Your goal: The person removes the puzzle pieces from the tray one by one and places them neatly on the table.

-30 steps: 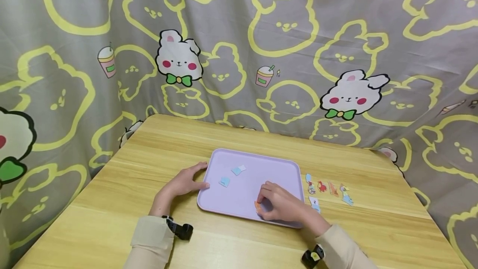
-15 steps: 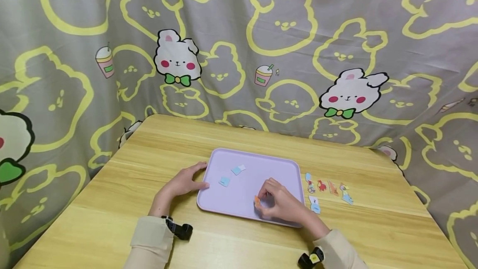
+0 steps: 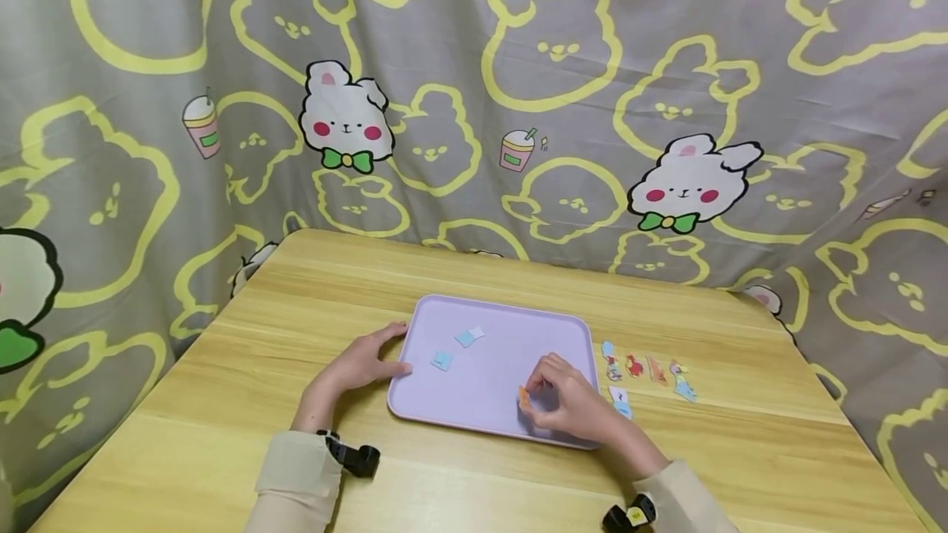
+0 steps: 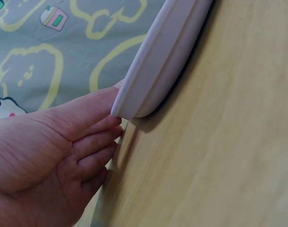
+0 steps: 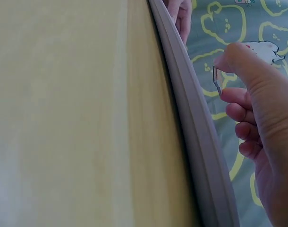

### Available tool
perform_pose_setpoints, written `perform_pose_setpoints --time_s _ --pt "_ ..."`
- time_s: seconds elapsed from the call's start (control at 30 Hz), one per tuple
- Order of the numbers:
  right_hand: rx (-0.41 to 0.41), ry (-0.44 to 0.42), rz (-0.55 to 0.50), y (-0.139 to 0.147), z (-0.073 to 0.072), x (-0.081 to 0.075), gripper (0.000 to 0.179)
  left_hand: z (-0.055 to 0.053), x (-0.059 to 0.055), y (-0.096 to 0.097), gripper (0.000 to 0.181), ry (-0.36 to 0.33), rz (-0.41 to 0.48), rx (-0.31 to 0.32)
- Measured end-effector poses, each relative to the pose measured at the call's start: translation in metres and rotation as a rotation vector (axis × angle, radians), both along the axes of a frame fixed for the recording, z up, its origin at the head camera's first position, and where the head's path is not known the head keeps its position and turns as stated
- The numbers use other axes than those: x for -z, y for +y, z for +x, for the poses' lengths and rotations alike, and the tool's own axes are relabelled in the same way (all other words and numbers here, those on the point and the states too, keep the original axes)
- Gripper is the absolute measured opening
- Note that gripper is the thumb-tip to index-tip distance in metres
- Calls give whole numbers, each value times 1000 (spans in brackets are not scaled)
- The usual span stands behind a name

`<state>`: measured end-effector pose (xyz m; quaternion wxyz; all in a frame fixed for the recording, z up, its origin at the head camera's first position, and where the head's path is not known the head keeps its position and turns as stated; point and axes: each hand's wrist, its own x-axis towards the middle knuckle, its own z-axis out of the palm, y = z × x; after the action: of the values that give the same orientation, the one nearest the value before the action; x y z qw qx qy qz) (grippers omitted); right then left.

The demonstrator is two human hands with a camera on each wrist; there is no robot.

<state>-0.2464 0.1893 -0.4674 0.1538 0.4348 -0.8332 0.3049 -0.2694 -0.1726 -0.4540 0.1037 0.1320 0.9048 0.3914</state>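
A shallow lilac tray (image 3: 474, 389) lies on the wooden table. My left hand (image 3: 361, 363) rests at its left edge, thumb and fingers touching the rim; the left wrist view shows the fingers extended beside the tray wall. Over the tray's right half, my right hand (image 3: 573, 403) pinches a small orange puzzle piece (image 3: 523, 398) between thumb and forefinger. The right wrist view shows that thin piece (image 5: 217, 80) edge-on, above the tray. Two light-blue pieces, one (image 3: 442, 361) nearer and one (image 3: 470, 337) farther, lie apart in the tray's left half.
Right of the tray lie several cut pieces, among them a red one (image 3: 634, 365), an orange one (image 3: 657, 370), a blue-yellow one (image 3: 685, 385) and a white-blue one (image 3: 620, 401). A patterned grey curtain (image 3: 444, 48) hangs behind the table (image 3: 355, 270).
My right hand has lifted the orange piece a little and shifted slightly right with it. The left hand stays at the tray's edge; the view has shifted slightly.
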Motion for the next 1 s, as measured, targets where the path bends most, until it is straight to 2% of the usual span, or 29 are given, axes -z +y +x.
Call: perform_pose_setpoints --time_s 0.47,0.7,1.0 --pt "86 -30 -25 33 8 1 30 0 1 1 71 5 3 5" --pt "119 2 -42 52 10 -1 28 0 1 0 71 4 3 5" --pt "175 -10 -27 80 15 -2 31 0 1 -1 71 3 1 6"
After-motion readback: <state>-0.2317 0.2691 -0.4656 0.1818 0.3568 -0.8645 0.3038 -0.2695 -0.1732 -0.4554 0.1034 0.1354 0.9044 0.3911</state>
